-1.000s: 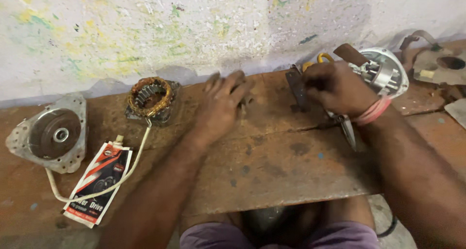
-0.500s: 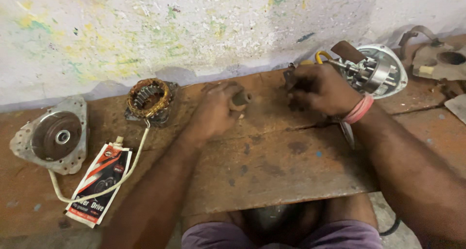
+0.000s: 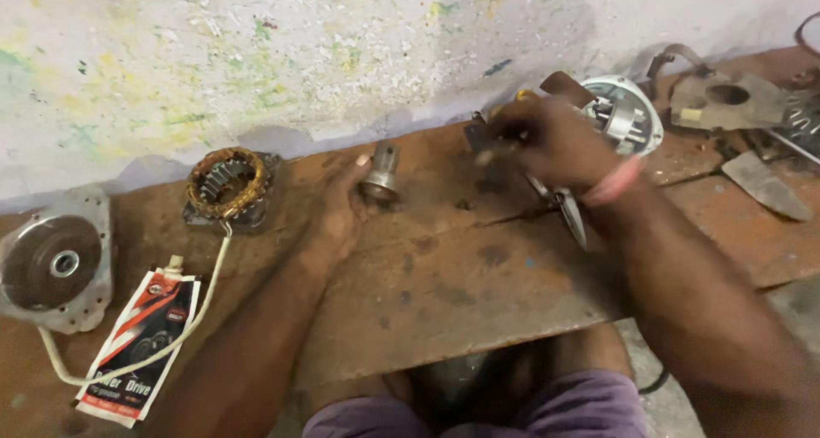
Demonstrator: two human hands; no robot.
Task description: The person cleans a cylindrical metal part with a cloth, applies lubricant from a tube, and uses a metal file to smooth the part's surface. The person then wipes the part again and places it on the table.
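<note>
Here, in the head view, the left hand [image 3: 342,212] rests on the rusty brown desk [image 3: 478,284] near the middle of the frame, its fingers closed around the lower side of a short grey metal sleeve [image 3: 382,172] that stands tilted on the desk, just above the hand. The right hand [image 3: 547,143] sits to the upper right of centre, its fingers curled around a small dark part [image 3: 478,137] that is blurred, so what it is cannot be told; a pink band circles that wrist. Just beneath the right wrist a pair of pliers [image 3: 564,207] lies on the desk with its tips pointing down the frame. Behind the right hand, at the upper right, a round white motor housing [image 3: 628,118] rests near the wall. At the upper left of centre a copper-wound stator [image 3: 226,182] lies flat, with a white cable [image 3: 196,318] running from it down to the lower left, across a red, white and black tube package [image 3: 141,344]. At the far left edge lies a grey end plate [image 3: 55,267] with a dark round centre.
</note>
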